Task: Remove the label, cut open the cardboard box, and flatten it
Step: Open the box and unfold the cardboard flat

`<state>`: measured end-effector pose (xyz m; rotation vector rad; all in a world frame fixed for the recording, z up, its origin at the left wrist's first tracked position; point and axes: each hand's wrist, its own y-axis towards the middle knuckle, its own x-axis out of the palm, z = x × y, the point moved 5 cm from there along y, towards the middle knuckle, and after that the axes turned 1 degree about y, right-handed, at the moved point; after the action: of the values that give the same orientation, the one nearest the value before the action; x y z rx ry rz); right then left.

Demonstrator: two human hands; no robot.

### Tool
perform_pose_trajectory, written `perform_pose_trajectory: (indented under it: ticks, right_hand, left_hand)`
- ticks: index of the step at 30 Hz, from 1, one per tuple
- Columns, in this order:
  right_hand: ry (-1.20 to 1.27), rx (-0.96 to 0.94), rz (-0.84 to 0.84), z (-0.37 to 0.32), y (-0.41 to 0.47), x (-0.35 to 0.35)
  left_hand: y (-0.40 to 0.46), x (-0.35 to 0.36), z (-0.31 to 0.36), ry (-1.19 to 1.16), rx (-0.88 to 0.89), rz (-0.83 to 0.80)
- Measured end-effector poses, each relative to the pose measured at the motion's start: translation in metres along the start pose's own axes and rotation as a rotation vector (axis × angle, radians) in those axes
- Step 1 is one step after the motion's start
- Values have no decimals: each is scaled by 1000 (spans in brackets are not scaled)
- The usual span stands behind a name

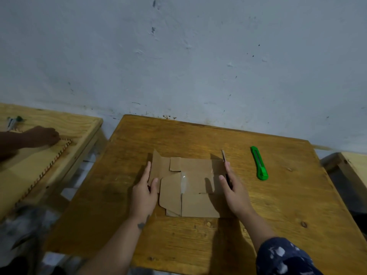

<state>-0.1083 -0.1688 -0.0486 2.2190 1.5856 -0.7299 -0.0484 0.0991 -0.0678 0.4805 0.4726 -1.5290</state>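
Cardboard, in the form of an opened-out box (pixel 188 185), lies nearly flat in the middle of the wooden table (pixel 278 225), with one flap on the far left and a narrow flap on the far right standing up. It looks light and thin, stiff along the panels but ready to bend at the creases, so pressing on the raised flaps and folds should settle it; on the smooth wood it may slide unless pinned. A strip of clear tape shows near the centre; no label is visible.

The left hand (pixel 144 193) rests against the left edge with fingers straight, thumb on the board. The right hand (pixel 233 192) lies along the right edge, fingers straight, beside the upright flap. Neither grips anything.

A green box cutter (pixel 259 164) lies to the right, apart from the cardboard. On a neighbouring table (pixel 83 124) to the left another person's hand (pixel 42 135) works on something else.
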Motion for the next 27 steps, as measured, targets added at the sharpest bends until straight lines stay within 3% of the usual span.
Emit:
perform_pose_trajectory:
  ticks: [21,27]
  right_hand:
    - [21,6,15,-1,2,0]
    - [71,30,14,1,2,-2]
  left_hand:
    - [-20,18,40,-371,-87,17]
    - [-27,36,52,-431,-143,-91]
